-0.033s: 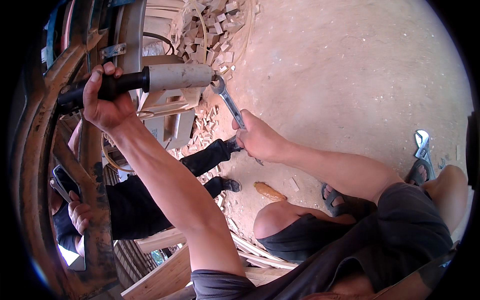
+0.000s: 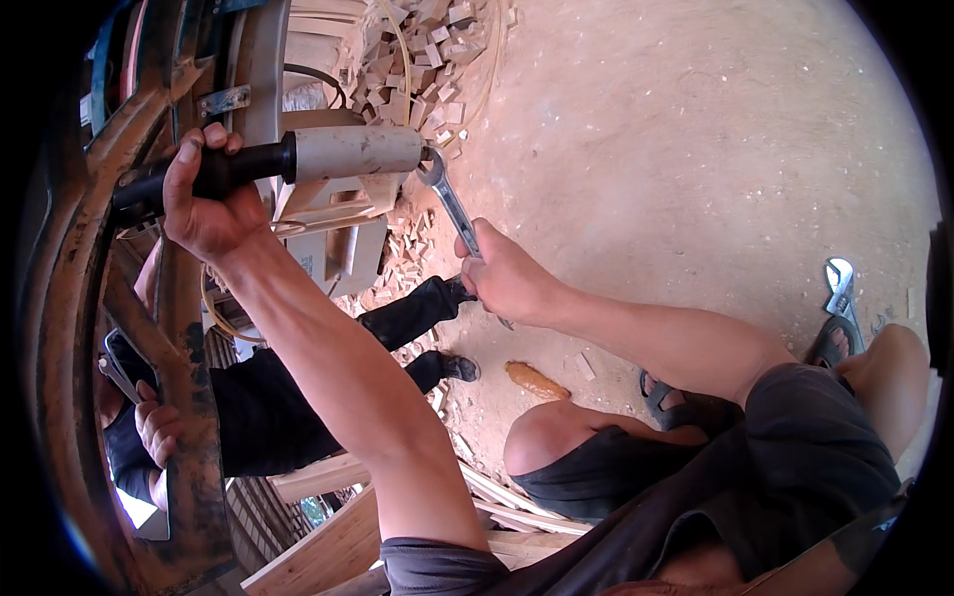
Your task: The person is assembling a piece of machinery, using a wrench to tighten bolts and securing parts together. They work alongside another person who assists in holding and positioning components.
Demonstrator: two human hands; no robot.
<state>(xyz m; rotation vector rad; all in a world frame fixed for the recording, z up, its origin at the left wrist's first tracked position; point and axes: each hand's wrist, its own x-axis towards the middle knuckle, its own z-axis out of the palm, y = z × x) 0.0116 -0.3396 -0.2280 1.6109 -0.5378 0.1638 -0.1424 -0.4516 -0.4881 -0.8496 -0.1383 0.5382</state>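
Observation:
My left hand is wrapped round the black part of a black-and-grey cylinder, which lies level beside a rusty metal frame. In my right hand is a metal open-end wrench, gripped along its handle. The wrench's jaw meets the small fitting at the cylinder's right end. Whether the jaw sits fully round that fitting I cannot tell.
The rusty frame fills the left side. Behind it, another person's hand shows near a second wrench. Wood offcuts lie heaped at the back. An adjustable wrench rests by my foot; planks lie at lower left.
My right hand and the wrench handle have shifted very slightly left. The left hand still holds the cylinder in nearly the same place.

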